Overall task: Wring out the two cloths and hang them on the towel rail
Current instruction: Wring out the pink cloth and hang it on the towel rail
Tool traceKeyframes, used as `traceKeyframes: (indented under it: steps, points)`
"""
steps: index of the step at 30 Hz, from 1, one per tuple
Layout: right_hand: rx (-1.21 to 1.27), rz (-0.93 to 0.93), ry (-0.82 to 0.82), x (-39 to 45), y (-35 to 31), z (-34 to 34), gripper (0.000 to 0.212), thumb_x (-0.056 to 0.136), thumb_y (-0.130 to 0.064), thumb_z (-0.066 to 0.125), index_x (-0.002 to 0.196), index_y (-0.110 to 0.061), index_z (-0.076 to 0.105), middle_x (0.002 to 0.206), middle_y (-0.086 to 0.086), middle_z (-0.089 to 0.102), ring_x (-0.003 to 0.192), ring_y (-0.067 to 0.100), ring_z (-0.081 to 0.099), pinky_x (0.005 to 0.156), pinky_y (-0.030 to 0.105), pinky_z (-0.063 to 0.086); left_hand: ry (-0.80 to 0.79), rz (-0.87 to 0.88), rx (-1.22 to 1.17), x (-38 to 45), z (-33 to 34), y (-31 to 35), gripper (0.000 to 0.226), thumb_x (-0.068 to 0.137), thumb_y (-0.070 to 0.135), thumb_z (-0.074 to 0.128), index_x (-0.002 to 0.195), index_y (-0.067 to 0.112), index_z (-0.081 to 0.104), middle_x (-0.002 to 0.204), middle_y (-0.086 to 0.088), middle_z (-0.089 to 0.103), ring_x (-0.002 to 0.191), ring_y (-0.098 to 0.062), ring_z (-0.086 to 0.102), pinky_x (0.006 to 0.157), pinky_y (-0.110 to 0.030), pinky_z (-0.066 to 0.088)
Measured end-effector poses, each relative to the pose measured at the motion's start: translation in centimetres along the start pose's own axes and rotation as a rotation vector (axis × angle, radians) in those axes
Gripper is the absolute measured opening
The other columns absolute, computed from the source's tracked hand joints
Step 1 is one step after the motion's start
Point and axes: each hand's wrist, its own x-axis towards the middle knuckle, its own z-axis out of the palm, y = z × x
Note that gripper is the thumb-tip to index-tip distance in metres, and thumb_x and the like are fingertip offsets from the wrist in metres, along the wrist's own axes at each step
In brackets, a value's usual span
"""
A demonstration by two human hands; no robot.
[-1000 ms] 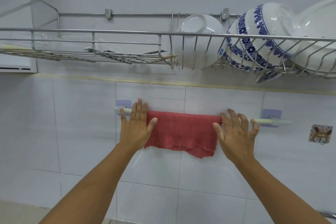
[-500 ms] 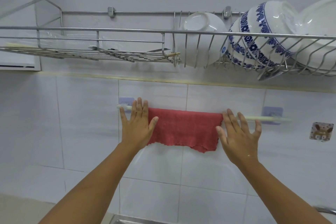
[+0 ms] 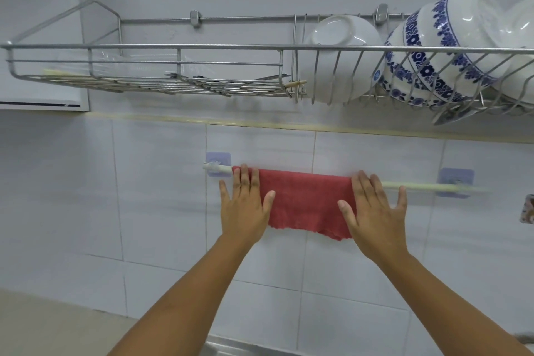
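Red cloth [image 3: 306, 201] is hanging over the rail [image 3: 416, 186], toward its left end. The left hand [image 3: 244, 208] and right hand [image 3: 372, 211] are lying flat and spread on its two side edges, gripping nothing. To finish well, they should be smoothing outward so it dries unbunched, while keeping it left so the bare right stretch is staying free. Its lower hem is sagging at the right; evening it would help. Counting: one cloth is showing, one rail, two wall pads, one rack [image 3: 144, 46] and at least three bowls.
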Motion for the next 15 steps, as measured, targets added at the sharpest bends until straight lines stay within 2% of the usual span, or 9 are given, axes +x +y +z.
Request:
traceKeyframes:
  steps: [5, 10, 15]
  points:
    - [0.013, -0.017, -0.032, -0.2, -0.9, 0.4, 0.073, 0.094, -0.057, 0.003, 0.155, -0.018, 0.011, 0.163, -0.003, 0.012, 0.151, 0.015, 0.004, 0.118, 0.057, -0.005, -0.009, -0.002, 0.001, 0.2, -0.2, -1.1, 0.068, 0.098, 0.054, 0.01, 0.153, 0.016, -0.001, 0.162, -0.006, -0.005, 0.148, -0.02, -0.012, 0.115, -0.049, -0.013]
    - [0.016, -0.045, -0.037, -0.1, -2.2, 0.4, 0.073, 0.093, -0.056, -0.001, 0.155, -0.018, 0.01, 0.163, -0.003, 0.011, 0.151, 0.014, 0.002, 0.117, 0.056, -0.007, -0.018, -0.033, 0.0, 0.5, -0.6, -2.3, 0.067, 0.098, 0.053, 0.012, 0.153, 0.016, 0.003, 0.163, -0.007, -0.001, 0.149, -0.02, -0.01, 0.117, -0.05, -0.008]
    - [0.039, -0.04, -0.047, 0.3, -3.4, 0.1, 0.068, 0.097, -0.054, 0.008, 0.155, -0.018, 0.014, 0.163, -0.003, 0.015, 0.151, 0.015, 0.006, 0.118, 0.057, -0.006, -0.029, -0.053, -0.048, 0.7, -1.1, -3.2, 0.064, 0.1, 0.049, 0.017, 0.153, 0.016, 0.004, 0.163, -0.007, -0.003, 0.149, -0.02, -0.009, 0.12, -0.049, 0.001]
